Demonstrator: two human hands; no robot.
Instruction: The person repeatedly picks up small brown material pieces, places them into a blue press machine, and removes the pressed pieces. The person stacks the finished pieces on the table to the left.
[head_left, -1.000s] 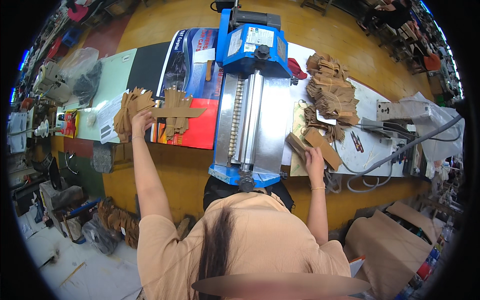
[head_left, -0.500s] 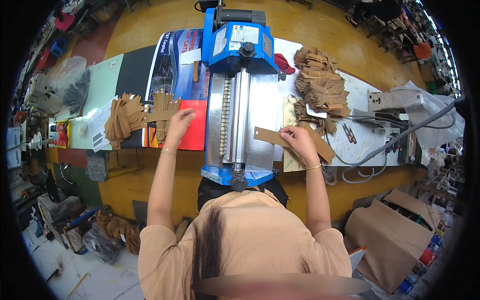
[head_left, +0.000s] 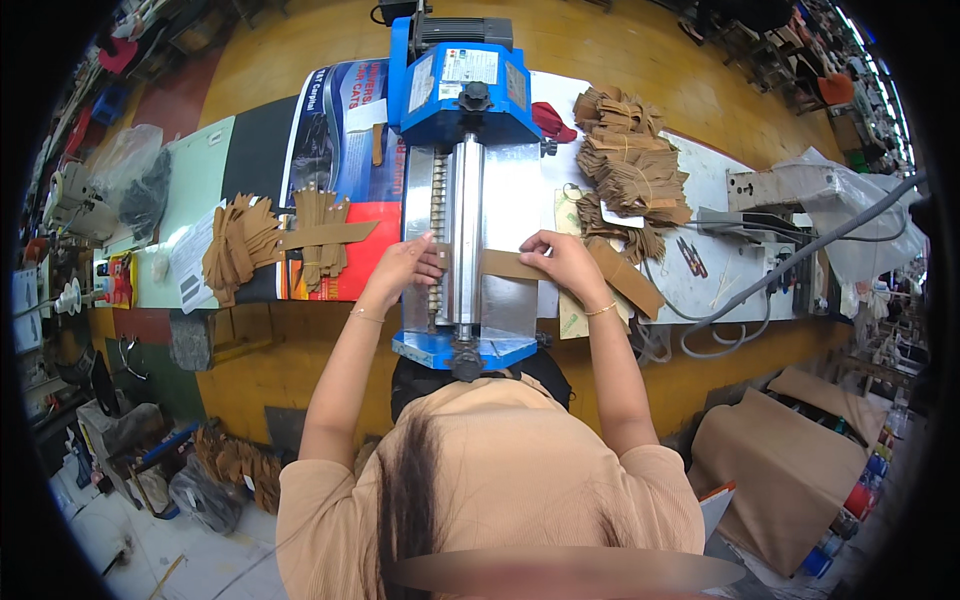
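A blue roller machine (head_left: 465,110) stands before me, its shiny metal roller (head_left: 466,220) running away from my body. A brown leather-like strip (head_left: 510,264) passes beneath the roller. My right hand (head_left: 562,262) pinches its right end between thumb and fingers. On the roller's left, the strip's other end pokes out by the fingertips of my left hand (head_left: 408,268). That hand has its fingers stretched out and apart; whether they touch the strip is unclear. Farther left, a single brown strip (head_left: 335,235) lies across a fanned bunch of strips (head_left: 312,262).
Another bunch of brown strips (head_left: 238,245) lies at the left. Several tied bundles (head_left: 630,165) are heaped at the right, near a loose strip (head_left: 630,280) and small snips (head_left: 692,257). A grey hose (head_left: 800,260) curves over the right side. A red cloth item (head_left: 553,120) sits behind the machine.
My right hand has moved left, bringing the strip under the roller. My left hand has come right from the bunch to the roller's left side, leaving a strip lying across that bunch.
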